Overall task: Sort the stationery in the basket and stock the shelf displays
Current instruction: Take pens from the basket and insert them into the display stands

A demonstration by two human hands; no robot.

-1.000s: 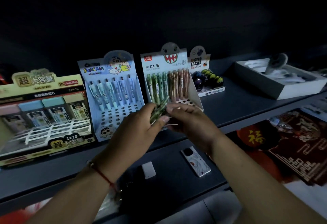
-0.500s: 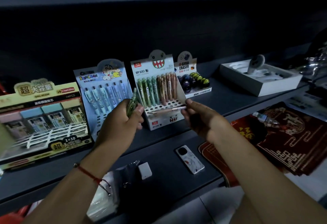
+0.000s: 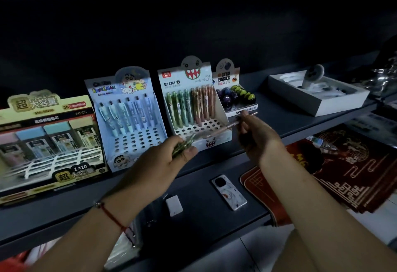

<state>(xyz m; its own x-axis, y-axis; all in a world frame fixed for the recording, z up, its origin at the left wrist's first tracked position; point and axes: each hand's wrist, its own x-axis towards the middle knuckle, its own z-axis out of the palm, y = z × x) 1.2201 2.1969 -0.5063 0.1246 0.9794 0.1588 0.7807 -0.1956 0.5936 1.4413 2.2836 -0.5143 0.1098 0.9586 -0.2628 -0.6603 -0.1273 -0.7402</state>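
Observation:
My left hand (image 3: pixel 160 164) grips a small bundle of green pencils (image 3: pixel 183 146) just in front of the monster-face pencil display box (image 3: pixel 218 140). That box holds green and pink pencils standing in its back rows, with open holes in front. My right hand (image 3: pixel 256 137) pinches one pink pencil (image 3: pixel 241 120), which lies nearly level over the box's right front corner, tip pointing left.
On the dark shelf (image 3: pixel 279 121) stand a lead-refill box (image 3: pixel 46 138), a blue cartoon pen display (image 3: pixel 129 119), a gyro eraser box (image 3: pixel 234 95) and a white tray (image 3: pixel 318 97). The lower ledge holds a phone (image 3: pixel 228 192) and a white eraser (image 3: pixel 174 205). Red decorations (image 3: pixel 343 170) lie at right.
My hands came apart: the right drew one pink pencil out of the bundle and carried it right, over the box's corner. The left kept the green pencils and dropped lower.

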